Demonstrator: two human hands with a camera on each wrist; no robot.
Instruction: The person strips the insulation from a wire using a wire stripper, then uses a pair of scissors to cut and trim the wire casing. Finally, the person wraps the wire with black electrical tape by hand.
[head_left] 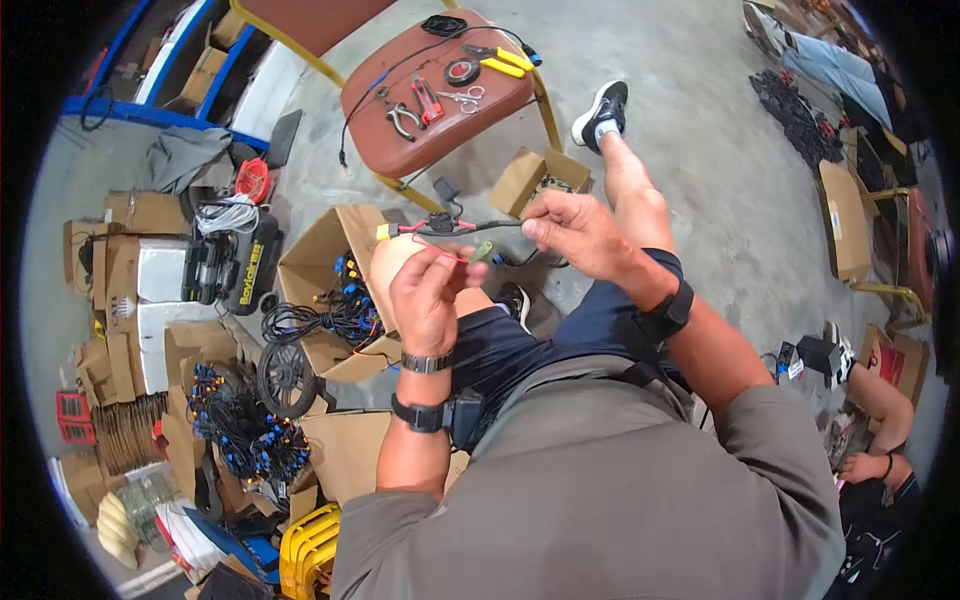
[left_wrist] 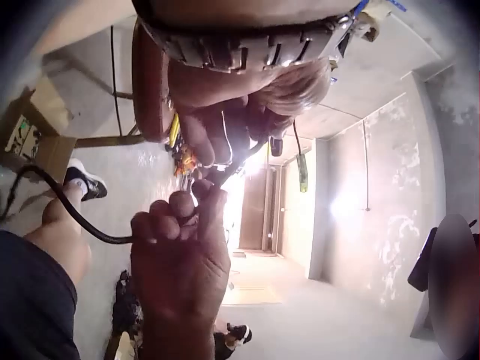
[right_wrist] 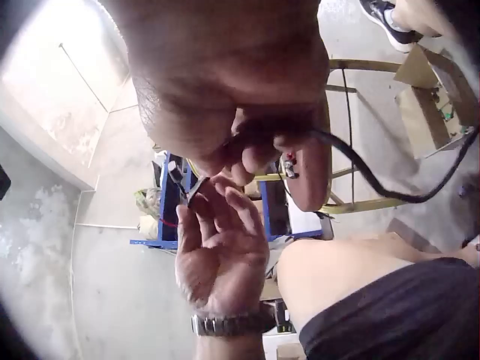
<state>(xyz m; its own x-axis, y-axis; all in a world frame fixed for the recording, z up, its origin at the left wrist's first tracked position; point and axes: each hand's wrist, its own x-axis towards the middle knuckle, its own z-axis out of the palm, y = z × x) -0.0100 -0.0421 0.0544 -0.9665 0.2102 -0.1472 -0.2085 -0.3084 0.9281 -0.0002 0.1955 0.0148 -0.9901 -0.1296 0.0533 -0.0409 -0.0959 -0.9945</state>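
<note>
My right hand pinches a black cable between thumb and curled fingers. Beyond it the cable runs left to a yellow connector, with red leads on the way. Just below this stretch is my left hand, its thumb and fingertips pinching the cable's thin dark part, as the right wrist view shows at the left fingertips. A small green piece dangles from a thin wire near the left hand. From the right hand the cable's other side trails away in a loop.
A brown chair ahead bears pliers, yellow-handled strippers, scissors, black tape and a long cable. A small open box stands near the right foot. Boxes of blue-ended cables crowd the left.
</note>
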